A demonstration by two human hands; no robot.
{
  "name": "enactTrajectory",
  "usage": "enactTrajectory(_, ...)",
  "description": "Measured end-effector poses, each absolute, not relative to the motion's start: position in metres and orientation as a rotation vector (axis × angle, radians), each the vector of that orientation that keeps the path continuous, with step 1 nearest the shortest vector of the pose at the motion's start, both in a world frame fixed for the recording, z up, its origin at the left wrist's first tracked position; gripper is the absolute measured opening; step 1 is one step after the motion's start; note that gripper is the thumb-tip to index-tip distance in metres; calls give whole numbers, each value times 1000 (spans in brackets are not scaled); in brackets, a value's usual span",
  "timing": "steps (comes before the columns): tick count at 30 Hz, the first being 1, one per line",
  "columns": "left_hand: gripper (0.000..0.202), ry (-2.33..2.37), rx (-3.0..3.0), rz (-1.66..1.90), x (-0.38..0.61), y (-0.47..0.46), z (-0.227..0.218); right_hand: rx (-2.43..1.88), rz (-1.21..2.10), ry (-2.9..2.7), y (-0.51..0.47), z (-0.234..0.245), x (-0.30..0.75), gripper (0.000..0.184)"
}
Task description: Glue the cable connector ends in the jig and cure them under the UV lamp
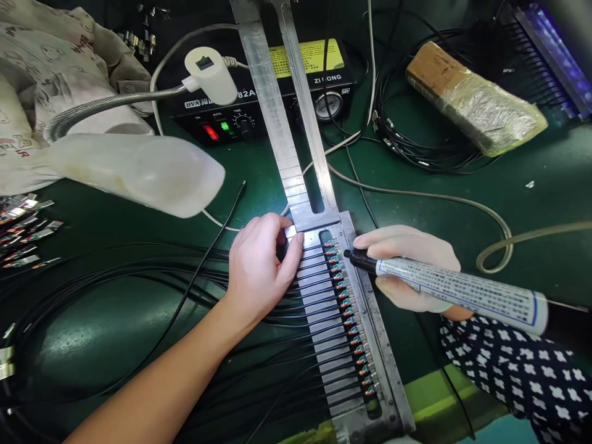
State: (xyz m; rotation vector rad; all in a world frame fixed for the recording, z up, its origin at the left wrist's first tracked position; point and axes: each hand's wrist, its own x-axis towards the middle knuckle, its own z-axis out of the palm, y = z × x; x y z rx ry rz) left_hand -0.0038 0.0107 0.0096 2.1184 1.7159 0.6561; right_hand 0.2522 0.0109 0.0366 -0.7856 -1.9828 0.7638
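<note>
My left hand (pixel 259 262) is bare, with its thumb and fingers closed on the left edge of a long metal cable fixture (pixel 345 376), close to its upper end. Black cables (pixel 277 302) pass under and beside this hand into the fixture's slots. Their stripped, coloured wire ends and small metal connectors (pixel 346 311) sit in a row along the right side. In a whitish glove, my right hand (pixel 407 259) grips a glue dispensing tube (pixel 457 290) with a printed white label. Its black nozzle points left at the topmost connectors; the frame does not settle whether it touches them.
A slotted metal bar (pixel 277 117) runs up from the fixture, past a black controller box (pixel 222 117) with a dial and gauge. A gooseneck lamp (pixel 210 74) and translucent bottle (pixel 143 172) stand left. Coiled cables (pixel 416 145) and a taped block (pixel 472 98) lie upper right.
</note>
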Motion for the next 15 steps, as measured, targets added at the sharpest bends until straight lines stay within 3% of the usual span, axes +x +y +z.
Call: enactTrajectory(15, 11, 1713, 2116, 672, -4, 9, 10, -770, 777, -1972, 11, 35, 252, 31)
